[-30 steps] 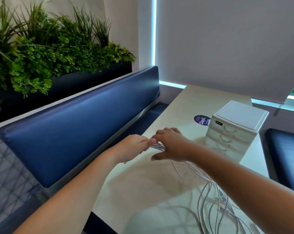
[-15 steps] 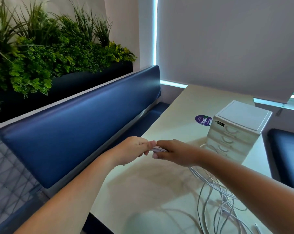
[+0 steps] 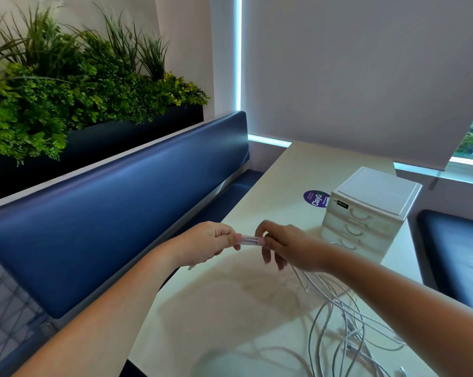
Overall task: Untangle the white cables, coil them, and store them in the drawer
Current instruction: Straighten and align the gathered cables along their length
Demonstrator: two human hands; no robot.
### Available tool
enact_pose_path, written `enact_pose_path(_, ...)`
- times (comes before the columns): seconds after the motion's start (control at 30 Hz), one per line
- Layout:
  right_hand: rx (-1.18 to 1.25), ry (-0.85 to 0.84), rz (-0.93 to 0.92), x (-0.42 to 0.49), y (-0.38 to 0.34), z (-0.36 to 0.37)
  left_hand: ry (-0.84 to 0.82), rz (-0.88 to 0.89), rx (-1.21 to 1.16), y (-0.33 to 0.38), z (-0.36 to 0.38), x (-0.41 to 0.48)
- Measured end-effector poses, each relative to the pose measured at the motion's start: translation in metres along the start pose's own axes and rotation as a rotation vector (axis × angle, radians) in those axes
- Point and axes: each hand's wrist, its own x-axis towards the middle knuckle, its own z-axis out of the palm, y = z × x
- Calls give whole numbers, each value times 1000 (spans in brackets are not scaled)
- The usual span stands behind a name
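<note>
A bundle of white cables (image 3: pixel 251 240) is stretched between my two hands above the table. My left hand (image 3: pixel 208 243) grips one end in a fist. My right hand (image 3: pixel 287 244) pinches the other end with thumb and forefinger, its other fingers hanging loose. From under my right hand the white cables (image 3: pixel 338 319) trail down in tangled loops over the table's near right part. A small white drawer unit (image 3: pixel 371 210) stands at the back right, all its drawers closed.
The beige table (image 3: pixel 224 317) has a round purple sticker (image 3: pixel 315 198) beside the drawer unit. A blue padded bench back (image 3: pixel 107 202) runs along the left, with a planter of green plants (image 3: pixel 67 85) behind it. A dark seat (image 3: pixel 458 251) lies at right.
My hands have drawn slightly apart, exposing a short stretch of bundled cable between them. My right hand turned and now pinches the bundle from the right; the loose cables shifted on the table.
</note>
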Motion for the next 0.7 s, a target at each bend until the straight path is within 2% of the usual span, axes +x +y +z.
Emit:
enact_pose_path(0.1, -294, 128, -83, 3, 2, -3, -17, -34, 53, 5, 2, 4)
enact_pose_path(0.2, -450, 229, -151, 7, 9, -1, -20, -45, 72, 8, 4, 7)
enact_pose_path(0.33, -327, 342, -229, 4, 15, 2, -23, -51, 57, 10, 3, 7)
enact_pose_path(0.43, -363, 401, -256, 0, 15, 5, -15, -38, 64, 13, 4, 4)
enact_pose_path(0.6, -246, 342, -124, -1, 10, 1, -33, -15, 92, 18, 9, 2)
enact_pose_path(0.7, -334, 354, -127, -1, 9, 1, -30, -15, 92, 21, 11, 6)
